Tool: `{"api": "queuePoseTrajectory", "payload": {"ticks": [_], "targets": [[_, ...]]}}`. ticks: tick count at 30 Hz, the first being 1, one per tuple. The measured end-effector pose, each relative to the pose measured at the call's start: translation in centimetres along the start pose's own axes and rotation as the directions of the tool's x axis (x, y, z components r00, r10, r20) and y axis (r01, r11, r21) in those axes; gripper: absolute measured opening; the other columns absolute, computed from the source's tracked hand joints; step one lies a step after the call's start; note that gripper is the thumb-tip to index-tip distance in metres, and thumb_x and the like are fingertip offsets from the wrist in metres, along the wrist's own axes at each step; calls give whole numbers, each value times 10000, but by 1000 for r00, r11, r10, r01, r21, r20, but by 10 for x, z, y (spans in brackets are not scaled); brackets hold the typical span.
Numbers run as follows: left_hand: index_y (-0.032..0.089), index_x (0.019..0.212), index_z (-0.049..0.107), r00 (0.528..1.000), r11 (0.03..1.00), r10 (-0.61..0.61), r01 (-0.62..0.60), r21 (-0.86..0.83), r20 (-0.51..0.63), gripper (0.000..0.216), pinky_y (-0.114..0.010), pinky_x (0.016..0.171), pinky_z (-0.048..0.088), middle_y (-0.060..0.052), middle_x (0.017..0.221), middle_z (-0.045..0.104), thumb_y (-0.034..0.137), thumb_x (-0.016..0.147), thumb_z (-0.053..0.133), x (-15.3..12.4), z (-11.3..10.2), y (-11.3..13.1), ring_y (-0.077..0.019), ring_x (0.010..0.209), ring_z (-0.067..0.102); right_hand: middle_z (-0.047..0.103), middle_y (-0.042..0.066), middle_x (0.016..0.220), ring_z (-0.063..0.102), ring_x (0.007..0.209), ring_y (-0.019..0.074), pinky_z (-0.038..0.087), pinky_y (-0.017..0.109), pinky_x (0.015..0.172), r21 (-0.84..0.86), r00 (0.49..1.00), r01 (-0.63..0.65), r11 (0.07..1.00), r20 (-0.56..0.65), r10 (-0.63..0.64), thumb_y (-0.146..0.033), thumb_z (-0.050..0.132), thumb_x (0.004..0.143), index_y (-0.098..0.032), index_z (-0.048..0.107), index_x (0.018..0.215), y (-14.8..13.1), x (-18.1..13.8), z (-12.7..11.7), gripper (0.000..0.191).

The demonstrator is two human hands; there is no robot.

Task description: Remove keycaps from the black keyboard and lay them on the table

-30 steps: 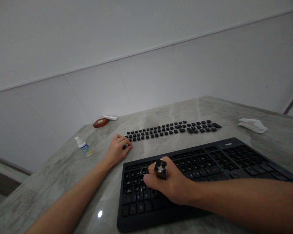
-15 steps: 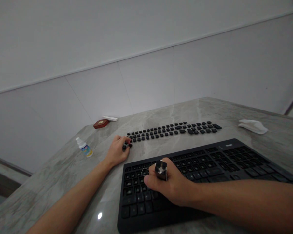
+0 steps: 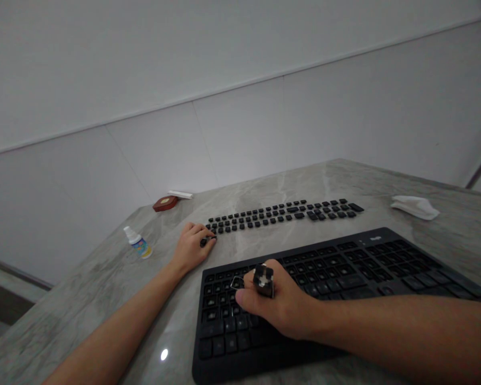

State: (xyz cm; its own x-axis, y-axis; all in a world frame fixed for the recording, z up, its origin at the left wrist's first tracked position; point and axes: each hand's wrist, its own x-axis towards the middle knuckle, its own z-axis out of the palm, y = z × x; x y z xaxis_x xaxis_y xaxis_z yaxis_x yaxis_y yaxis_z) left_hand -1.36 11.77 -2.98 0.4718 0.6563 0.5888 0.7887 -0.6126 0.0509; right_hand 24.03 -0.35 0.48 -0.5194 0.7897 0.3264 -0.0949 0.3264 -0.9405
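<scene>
My left hand (image 3: 193, 246) rests on the table at the left end of the rows of loose black keycaps (image 3: 273, 220). Its thumb and forefinger close on one small keycap (image 3: 214, 237), mostly covered by the fingertips. Another keycap (image 3: 203, 242) lies against the fingers. Wrapped in my right hand (image 3: 284, 305) is a keycap puller (image 3: 263, 280) with a dark handle; a thin wire loop sticks out beside the thumb. That hand is over the left part of a black keyboard (image 3: 220, 370). Many upper keyboard slots are bare, while lower rows keep their keys.
A white spray bottle (image 3: 139, 243) with a coloured label stands at the left. A red-brown case (image 3: 165, 203) and a white strip (image 3: 180, 194) lie by the wall (image 3: 240, 139). At the right is a crumpled white tissue (image 3: 415, 207).
My left thumb and forefinger have come together over the keycap at the row's end. The right hand and the puller have stayed in place.
</scene>
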Motion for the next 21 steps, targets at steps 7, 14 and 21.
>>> {"api": "queuePoseTrajectory", "payload": {"ticks": [7,14,21], "targets": [[195,790,645,998,996,56,-53,-77,30,90,-365,829,476,-38,925,719,153,855,598,-1,1,-1,-213,873,573,194,-87,464,201,443,59,189,223,408,-4,1000,-25,1000,6,25,-265,528,737,-234,252,466,-2,-1,0,388],[200,923,630,998,998,7,-3,-60,58,299,-366,830,479,-30,908,692,29,695,539,-2,-4,1,-231,882,558,209,-87,463,213,447,60,194,223,412,-9,999,-35,999,-9,35,-274,542,743,-229,267,469,2,-1,1,391],[203,877,572,985,984,-171,169,49,26,400,-386,834,466,-42,894,665,-28,571,461,-4,-6,-7,-266,915,546,176,-94,464,181,439,53,178,220,401,16,1000,-4,1000,-5,4,-240,530,753,-235,236,469,0,2,1,408]]}}
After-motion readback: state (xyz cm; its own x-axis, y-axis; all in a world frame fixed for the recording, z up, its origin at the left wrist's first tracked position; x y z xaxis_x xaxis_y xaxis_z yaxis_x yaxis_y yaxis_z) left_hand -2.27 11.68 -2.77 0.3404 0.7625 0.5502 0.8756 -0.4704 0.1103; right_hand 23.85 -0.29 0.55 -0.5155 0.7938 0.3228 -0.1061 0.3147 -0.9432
